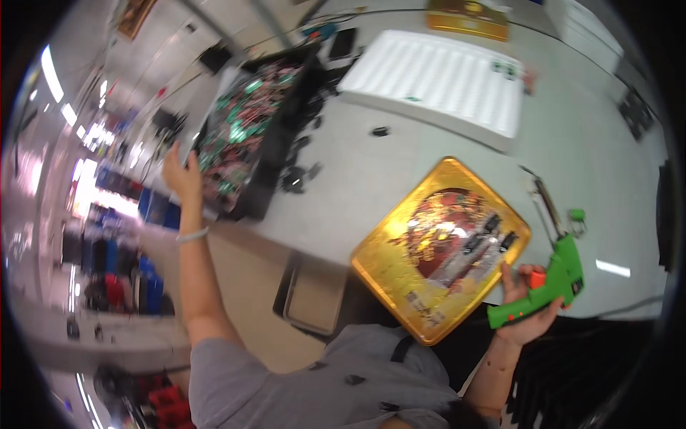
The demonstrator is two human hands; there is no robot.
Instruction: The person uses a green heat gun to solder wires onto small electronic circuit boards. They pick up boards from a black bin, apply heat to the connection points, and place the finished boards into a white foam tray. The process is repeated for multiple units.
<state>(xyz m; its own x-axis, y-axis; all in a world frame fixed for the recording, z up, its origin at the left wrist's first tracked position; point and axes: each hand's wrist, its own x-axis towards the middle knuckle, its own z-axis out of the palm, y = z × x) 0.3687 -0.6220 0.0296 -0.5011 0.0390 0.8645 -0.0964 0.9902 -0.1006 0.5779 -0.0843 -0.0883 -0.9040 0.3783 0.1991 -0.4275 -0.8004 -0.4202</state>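
My right hand is wrapped round the handle of a green soldering gun with an orange trigger. Its thin metal tip points away from me over the table. Close beside that hand lies a gold tin tray with a printed picture, and several small black-and-metal parts rest on it. Out to the left, my left hand is at the near-left edge of a black bin. Its thumb and fingers are apart, with nothing visible between them. Green and reddish circuit boards fill the bin, blurred.
A white ribbed tray with a few small green pieces stands farther back. Behind it is a gold box. Small black parts lie scattered along the bin, and one black piece sits mid-table. A black phone-like slab is near the bin's far end.
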